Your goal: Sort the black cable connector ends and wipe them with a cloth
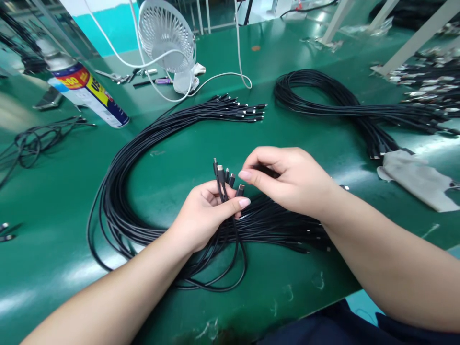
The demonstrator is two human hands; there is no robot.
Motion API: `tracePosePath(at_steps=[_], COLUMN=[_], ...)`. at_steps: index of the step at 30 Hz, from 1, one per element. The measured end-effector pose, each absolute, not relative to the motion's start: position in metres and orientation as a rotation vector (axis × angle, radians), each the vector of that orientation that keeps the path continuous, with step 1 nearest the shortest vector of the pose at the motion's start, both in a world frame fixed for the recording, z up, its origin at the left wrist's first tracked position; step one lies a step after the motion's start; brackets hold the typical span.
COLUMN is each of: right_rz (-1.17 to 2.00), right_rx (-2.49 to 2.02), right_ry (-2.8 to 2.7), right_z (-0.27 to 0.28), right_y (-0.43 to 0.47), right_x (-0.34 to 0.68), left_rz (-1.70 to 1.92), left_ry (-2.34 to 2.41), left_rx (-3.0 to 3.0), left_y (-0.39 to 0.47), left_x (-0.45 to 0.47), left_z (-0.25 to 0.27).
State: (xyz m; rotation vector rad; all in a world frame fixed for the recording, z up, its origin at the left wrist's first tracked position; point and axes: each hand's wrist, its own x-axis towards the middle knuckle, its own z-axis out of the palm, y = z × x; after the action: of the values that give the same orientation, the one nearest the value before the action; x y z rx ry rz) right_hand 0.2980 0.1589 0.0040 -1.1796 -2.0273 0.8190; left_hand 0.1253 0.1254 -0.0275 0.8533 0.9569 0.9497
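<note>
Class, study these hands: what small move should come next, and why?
Perhaps the right hand should ease in and even up the black connectors: the left hand holds several in a bunch, their tips stand at uneven heights, and the right hand appears close beside them.

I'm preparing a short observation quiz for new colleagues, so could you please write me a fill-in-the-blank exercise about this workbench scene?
1. The person's left hand holds several cables whose main colour is ____.
2. The colour of the tabletop is ____.
3. In the picture, the white fan is to the ____ of the spray can.

Missing words: black; green; right.
</note>
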Motion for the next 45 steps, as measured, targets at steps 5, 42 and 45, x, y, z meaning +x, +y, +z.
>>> tracePosePath(at_steps=[5, 42, 45], right_rz=[0.859, 1.593, 1.610], right_rx=[-1.083, -0.957, -0.967], right_ry=[-2.170, -1.535, -1.388], right_z=[0.003, 0.016, 0.023], right_y=[0.157, 0.155, 0.155], right_x=[0.296, 0.288, 0.300], left_rz=[0.940, 0.844, 0.886], left_ry=[0.946, 0.792, 0.880], left_rx=[0.865, 0.589, 0.508], left_y=[0.124, 0.127, 0.130], left_x=[0.126, 0.123, 0.124], left_z=[-0.027, -0.021, -0.022])
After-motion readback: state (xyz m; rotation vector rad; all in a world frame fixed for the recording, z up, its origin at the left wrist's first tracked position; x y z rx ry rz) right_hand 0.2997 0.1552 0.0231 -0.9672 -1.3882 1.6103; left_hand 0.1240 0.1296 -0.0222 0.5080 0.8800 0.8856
